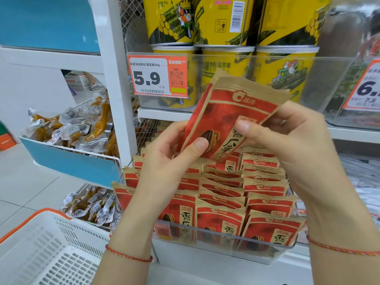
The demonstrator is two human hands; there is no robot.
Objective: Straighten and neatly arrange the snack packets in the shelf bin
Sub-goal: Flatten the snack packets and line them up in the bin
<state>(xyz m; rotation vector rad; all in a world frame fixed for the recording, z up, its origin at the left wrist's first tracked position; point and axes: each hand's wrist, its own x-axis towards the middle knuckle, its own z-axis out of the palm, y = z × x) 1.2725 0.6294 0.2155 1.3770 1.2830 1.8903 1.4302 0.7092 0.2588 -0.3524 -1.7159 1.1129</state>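
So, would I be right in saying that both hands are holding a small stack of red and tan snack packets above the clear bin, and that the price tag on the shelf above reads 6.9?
Not quite. The head view shows the orange and white price tag reading 5.9. The rest holds: the left hand and right hand hold a small stack of red and tan snack packets above the clear plastic bin.

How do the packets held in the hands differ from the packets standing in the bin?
The held packets are lifted and tilted, pinched by left hand and right hand; the bin packets stand in rows, untouched. Held ones show nearly whole fronts; binned ones overlap. Both share red-and-tan printing.
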